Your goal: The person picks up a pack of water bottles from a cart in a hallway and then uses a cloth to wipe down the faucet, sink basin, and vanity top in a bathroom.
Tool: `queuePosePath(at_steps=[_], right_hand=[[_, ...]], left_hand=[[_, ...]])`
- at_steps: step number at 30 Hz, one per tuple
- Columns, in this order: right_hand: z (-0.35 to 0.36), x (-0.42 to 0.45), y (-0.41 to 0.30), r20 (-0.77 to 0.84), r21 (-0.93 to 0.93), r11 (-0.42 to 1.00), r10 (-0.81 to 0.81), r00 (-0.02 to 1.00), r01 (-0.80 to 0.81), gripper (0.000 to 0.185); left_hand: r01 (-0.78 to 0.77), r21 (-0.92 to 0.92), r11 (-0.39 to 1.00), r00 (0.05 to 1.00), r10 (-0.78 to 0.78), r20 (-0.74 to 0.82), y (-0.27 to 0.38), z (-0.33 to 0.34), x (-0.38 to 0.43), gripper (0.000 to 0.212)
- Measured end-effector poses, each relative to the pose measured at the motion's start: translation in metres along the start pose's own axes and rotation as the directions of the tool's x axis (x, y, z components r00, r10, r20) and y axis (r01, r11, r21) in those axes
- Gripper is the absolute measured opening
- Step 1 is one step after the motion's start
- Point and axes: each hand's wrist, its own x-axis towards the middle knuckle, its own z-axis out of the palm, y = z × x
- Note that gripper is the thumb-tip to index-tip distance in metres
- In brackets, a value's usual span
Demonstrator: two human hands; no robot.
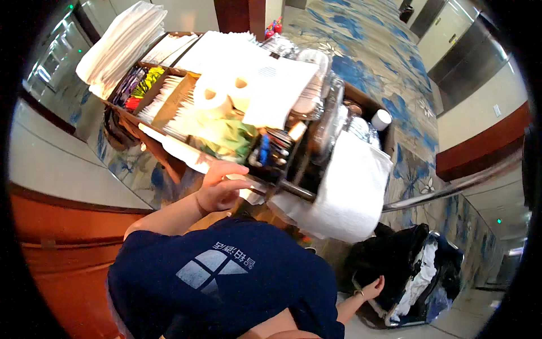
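My left hand (222, 186) is at the near edge of a housekeeping cart's top tray (188, 146), thumb and index finger apart, the other fingers curled, nothing seen in it. Beside it in the tray are green-and-yellow crumpled packets (226, 137), pens (266, 148) and toilet rolls (211, 99). A white cloth (355, 182) hangs over the tray's right corner. Low at the right, my right hand (373, 289), with a bracelet at the wrist, is near a black bag (381, 254) on a metal frame; its fingers are partly hidden, and whether it holds anything cannot be told.
Folded white towels (127, 42) are stacked at the tray's far left. Wrapped slippers (311, 84) and a white-capped bottle (381, 120) lie to the right. A metal rail (457, 186) crosses the right side. Patterned carpet (364, 38) runs along the corridor past a door (446, 34).
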Motion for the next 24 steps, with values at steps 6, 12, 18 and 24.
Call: queuePosePath(at_steps=[6, 12, 18, 24], right_hand=[[0.074, -0.186, -0.044, 0.312, 0.220, 0.889, 0.325, 0.893, -0.401, 0.025], [0.101, -0.320, -0.070, 0.547, -0.009, 0.998, 0.055, 0.835, -0.060, 0.019], [0.086, -0.431, -0.110, 0.797, -0.083, 0.980, 0.174, 0.579, -0.180, 0.038], [-0.007, -0.553, -0.111, 0.573, -0.276, 0.948, 0.297, 0.764, -0.162, 0.044]], left_hand=[[0.092, 0.046, 0.995, 0.996, -0.091, -0.018, -0.078, -0.086, -0.023, 0.042], [-0.002, -0.150, 0.989, 0.995, 0.018, 0.101, -0.116, -0.101, -0.031, 0.037], [-0.073, -0.631, 0.773, 0.889, 0.337, 0.311, -0.082, -0.052, -0.051, 0.029], [0.343, -0.735, 0.584, 0.512, 0.540, 0.668, -0.022, -0.001, -0.120, 0.030]])
